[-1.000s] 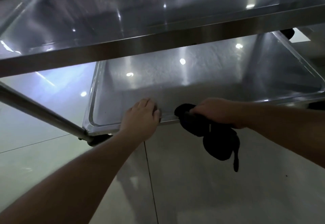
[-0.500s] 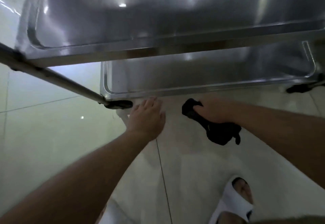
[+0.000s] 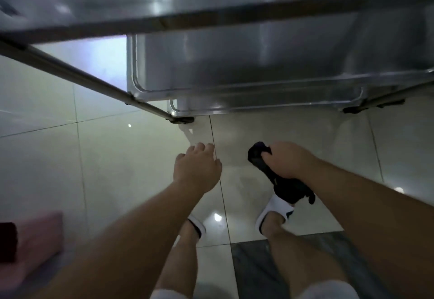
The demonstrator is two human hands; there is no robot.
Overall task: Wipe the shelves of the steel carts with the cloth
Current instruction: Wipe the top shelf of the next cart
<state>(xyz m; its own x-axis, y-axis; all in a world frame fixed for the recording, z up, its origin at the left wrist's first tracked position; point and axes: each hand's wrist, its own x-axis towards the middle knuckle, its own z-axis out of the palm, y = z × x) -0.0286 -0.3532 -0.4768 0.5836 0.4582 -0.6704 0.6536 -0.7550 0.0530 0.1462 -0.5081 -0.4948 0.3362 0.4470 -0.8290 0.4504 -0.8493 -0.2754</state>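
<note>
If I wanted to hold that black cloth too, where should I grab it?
Probably take the loose end of the black cloth that hangs below the right hand, coming from underneath. The upper part is bunched inside that hand's grip, so only the dangling end is free. The left hand holds nothing.

Steel, tile and cloth

The steel cart (image 3: 234, 82) is gleaming smooth and glossy, the tiled floor (image 3: 117, 169) shining, the black cloth (image 3: 281, 186) looking soft and matt.

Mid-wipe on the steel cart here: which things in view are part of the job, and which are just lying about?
Job:
steel cart, three shelves in view
black cloth, gripped in right hand
left hand, empty

Lying about:
pink cushion, floor at left
white slippers, worn
</note>
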